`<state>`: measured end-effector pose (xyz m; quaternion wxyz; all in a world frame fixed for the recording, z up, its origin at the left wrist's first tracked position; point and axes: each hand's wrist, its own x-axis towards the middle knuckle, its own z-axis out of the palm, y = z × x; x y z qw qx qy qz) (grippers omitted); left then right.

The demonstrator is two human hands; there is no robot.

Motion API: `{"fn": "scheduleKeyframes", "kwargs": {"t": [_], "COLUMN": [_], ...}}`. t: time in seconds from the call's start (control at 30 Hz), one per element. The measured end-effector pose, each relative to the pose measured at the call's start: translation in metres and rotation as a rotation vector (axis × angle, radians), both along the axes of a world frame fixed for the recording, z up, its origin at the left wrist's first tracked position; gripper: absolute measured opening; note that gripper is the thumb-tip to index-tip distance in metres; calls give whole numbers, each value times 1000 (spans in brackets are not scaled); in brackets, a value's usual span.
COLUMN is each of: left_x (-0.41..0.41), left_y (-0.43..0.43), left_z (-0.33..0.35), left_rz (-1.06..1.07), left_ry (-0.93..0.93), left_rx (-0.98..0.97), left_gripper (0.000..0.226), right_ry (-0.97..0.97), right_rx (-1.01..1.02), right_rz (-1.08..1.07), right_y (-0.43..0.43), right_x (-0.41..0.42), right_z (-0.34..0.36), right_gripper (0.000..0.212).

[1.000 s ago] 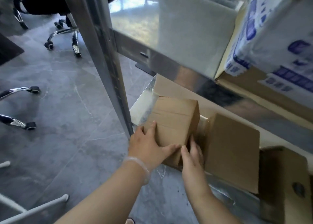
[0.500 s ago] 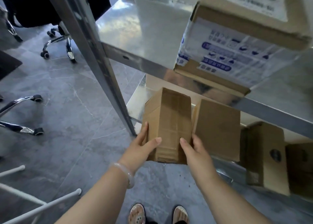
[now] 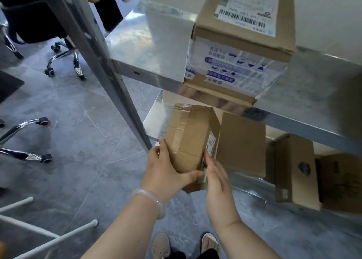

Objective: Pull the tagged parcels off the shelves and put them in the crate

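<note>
Head view: the small parcel (image 3: 193, 139) is held just right of the steel shelf post (image 3: 101, 66), tilted, its labelled side turned away from the post. The left hand (image 3: 166, 170) clasps the post-side face, thumb hooked across the near end. The right hand (image 3: 217, 180) presses flat, closed-together fingers on the labelled side. A plain brown box (image 3: 242, 143) stands farther from the post.

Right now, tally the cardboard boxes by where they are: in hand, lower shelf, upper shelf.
Held box, between left hand and right hand: 1
On the lower shelf: 3 (plain box, box with a dark round mark, far-right box)
On the upper shelf: 1 (labelled box)
Total: 5
</note>
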<state>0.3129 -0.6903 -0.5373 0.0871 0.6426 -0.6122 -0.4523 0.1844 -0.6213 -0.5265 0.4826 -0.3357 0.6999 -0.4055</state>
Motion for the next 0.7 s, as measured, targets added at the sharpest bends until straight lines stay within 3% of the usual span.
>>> {"fn": "scheduleKeyframes", "kwargs": {"t": [0.07, 0.2, 0.3, 0.37, 0.47, 0.57, 0.7], "left_x": [-1, 11, 18, 21, 23, 23, 26], "left_y": [3, 5, 9, 13, 19, 28, 52], "left_z": [-1, -3, 4, 11, 24, 46, 79], "left_rz": [10, 208, 334, 385, 401, 363, 205], "left_ry": [42, 348, 635, 725, 722, 642, 517], "left_rx": [18, 98, 209, 294, 281, 172, -9], "left_gripper": [142, 115, 94, 77, 63, 51, 56], "right_ry": [22, 149, 236, 197, 120, 176, 270], "right_rx": [-23, -52, 19, 103, 86, 83, 42], "right_rz": [20, 94, 89, 117, 116, 175, 265], "right_y": [1, -3, -11, -14, -14, -8, 9], "right_x": [2, -12, -30, -37, -39, -35, -32], "right_z": [3, 11, 15, 24, 39, 57, 84], "right_gripper": [38, 29, 53, 66, 70, 73, 75]}}
